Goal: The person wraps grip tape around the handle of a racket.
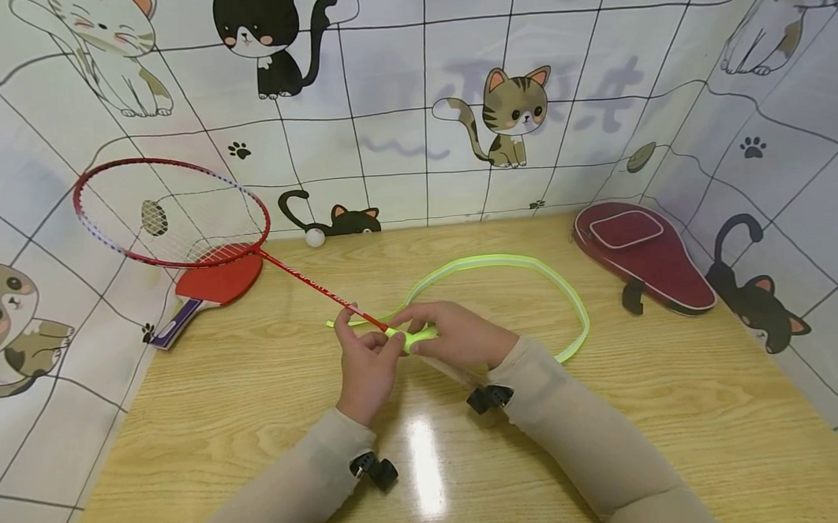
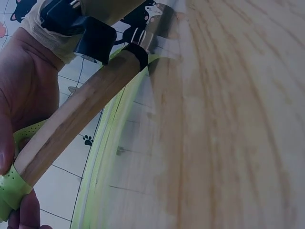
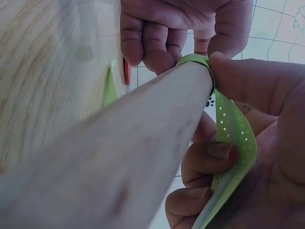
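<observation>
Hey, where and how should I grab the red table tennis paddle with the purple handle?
I'd take it by the slim purple handle, reaching in from the near side. The handle juts out toward you and leftward from the broad red rubber blade, while the red-framed badminton racket overlaps the blade's far part in the head view.

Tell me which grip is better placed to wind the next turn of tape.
Probably the right grip: it holds the loose tape beside the handle, while the left grip holds the handle's taped end.
</observation>
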The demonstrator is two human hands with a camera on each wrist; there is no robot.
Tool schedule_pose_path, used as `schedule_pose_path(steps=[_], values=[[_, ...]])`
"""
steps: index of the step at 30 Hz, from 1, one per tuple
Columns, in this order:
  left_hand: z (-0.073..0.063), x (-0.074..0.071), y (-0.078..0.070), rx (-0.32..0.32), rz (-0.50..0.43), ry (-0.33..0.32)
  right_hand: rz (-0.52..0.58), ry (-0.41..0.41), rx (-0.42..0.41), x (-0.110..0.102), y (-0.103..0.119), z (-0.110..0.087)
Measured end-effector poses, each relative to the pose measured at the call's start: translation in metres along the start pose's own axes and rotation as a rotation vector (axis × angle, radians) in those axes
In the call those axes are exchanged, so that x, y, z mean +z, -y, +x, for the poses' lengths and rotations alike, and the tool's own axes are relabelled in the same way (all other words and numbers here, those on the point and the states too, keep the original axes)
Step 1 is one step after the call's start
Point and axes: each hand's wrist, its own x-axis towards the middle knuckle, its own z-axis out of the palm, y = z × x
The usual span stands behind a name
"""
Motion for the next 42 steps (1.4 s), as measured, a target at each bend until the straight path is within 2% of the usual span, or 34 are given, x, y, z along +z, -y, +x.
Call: schedule_pose_path(steps=[9,18,22,35,42], values=[[0.001,0.002,0.002,0.007,-0.007,-0.027,-0.035,-0.030,0.048,-0.004,0.004,-0.004],[-0.003,0.003,-0.001,0.019,-0.018,-0.030,0.021,-0.044,-0.036,-0.005,0.004,-0.003],[-0.003,0.004,-0.002,0.031,-0.027,-0.029,0.032,-0.033,-0.045,-0.005,0.000,-0.001],[-0.001,0.004,-0.002,0.029,-0.053,0.009,0.078,0.029,0.000,-0.008,-0.012,0.001],[0.000,0.004,0.000,0.035,-0.053,0.017,0.115,0.056,0.006,-0.012,-0.012,0.000]])
